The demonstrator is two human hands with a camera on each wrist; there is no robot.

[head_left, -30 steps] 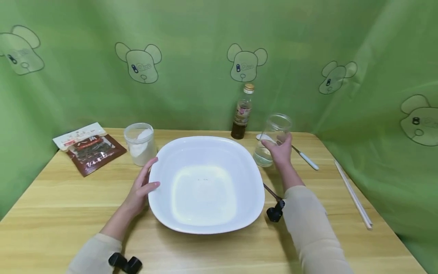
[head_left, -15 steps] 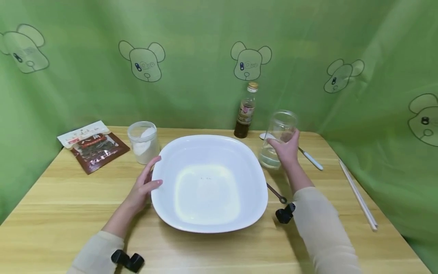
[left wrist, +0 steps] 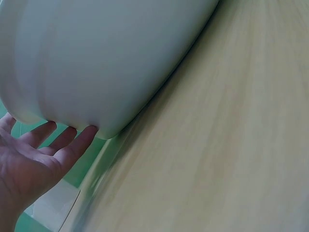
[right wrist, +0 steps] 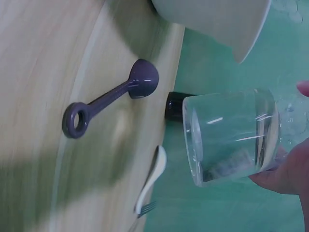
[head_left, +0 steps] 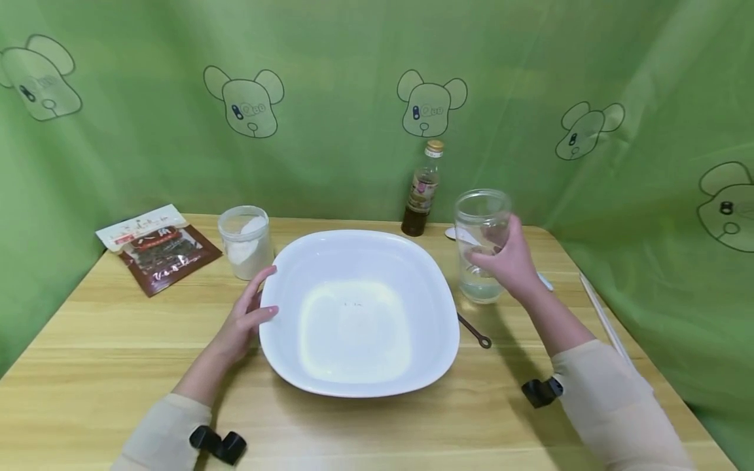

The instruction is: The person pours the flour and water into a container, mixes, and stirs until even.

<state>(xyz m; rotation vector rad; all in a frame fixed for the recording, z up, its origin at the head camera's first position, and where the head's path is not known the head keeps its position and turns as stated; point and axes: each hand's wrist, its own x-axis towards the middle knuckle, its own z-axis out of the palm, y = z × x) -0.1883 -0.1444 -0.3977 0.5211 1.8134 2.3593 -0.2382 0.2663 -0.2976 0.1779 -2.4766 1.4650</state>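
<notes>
A large white basin [head_left: 356, 258] stands on the wooden table in the head view. My left hand [head_left: 243, 320] holds its left rim, thumb over the edge. In the left wrist view the fingertips [left wrist: 89, 133] press against the outer wall. To the basin's right, my right hand [head_left: 511, 258] grips a clear jar [head_left: 478, 278] around its side. Some clear liquid lies in the bottom. The right wrist view shows the jar base [right wrist: 190, 145] raised above the tabletop. Near it lies a dark scoop [right wrist: 106, 99] with a ring-ended handle, partly hidden by the basin in the head view.
A tub of white powder [head_left: 246, 252] and a brown spice packet [head_left: 165, 252] stand at the left. Behind the jar are a bottle of dark liquid [head_left: 419, 196] and a white spoon [right wrist: 153, 174] beside fork tines [right wrist: 147, 208]. White chopsticks [head_left: 603, 320] lie far right.
The right hand has brought the jar slightly nearer and to the right, its forearm swinging right over part of the chopsticks. The left hand keeps its hold on the basin, which stays in place.
</notes>
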